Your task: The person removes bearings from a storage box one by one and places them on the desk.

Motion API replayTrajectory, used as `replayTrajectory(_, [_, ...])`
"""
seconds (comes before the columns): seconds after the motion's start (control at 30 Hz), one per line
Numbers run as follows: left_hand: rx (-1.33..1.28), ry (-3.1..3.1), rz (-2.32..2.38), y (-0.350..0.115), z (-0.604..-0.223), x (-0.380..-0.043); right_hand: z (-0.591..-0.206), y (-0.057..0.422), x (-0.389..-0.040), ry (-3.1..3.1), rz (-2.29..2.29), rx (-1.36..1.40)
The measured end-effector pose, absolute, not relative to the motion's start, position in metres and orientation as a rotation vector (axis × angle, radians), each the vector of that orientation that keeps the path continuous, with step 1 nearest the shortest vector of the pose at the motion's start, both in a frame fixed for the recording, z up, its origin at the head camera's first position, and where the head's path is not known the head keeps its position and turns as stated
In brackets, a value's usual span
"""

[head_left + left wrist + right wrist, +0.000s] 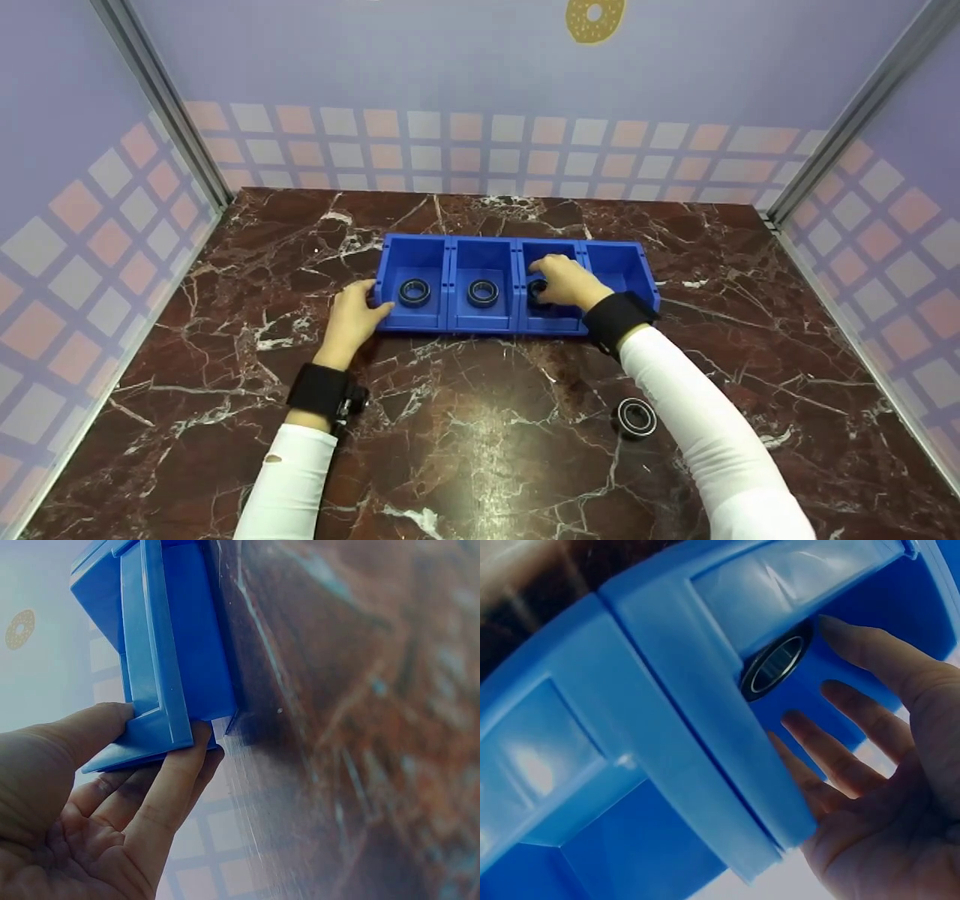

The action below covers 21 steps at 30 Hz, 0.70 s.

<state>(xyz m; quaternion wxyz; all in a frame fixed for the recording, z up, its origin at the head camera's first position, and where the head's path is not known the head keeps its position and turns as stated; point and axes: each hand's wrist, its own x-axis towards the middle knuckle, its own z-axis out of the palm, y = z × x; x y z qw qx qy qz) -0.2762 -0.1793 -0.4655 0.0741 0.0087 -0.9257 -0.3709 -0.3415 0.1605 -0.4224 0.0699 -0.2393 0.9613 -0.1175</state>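
Note:
A row of blue compartment bins (484, 323) sits on the table. My left hand (349, 321) grips its left end, the thumb (101, 724) on the rim and the fingers against the outer wall. Inside the third compartment from the left, my right hand (564, 282) is spread around a ball bearing (777, 666). In the right wrist view that bearing lies beside the thumb tip, with a gap to the other fingers. One bearing (415, 292) lies in the first compartment and another bearing (482, 293) in the second. My right wrist partly hides the fourth compartment.
A loose bearing (637, 418) lies on the dark red marbled table (465, 420), close to my right forearm. Patterned panels (465, 150) with metal corner posts (817, 120) enclose the table at the back and both sides.

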Motion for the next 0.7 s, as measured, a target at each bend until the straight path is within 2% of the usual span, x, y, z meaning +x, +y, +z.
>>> replayTrajectory(0.7, [0.033,-2.778,-1.127,-0.1794,-0.465,-0.2763,-0.4323,0.1513,-0.3492,2.881,-0.269,-0.657])
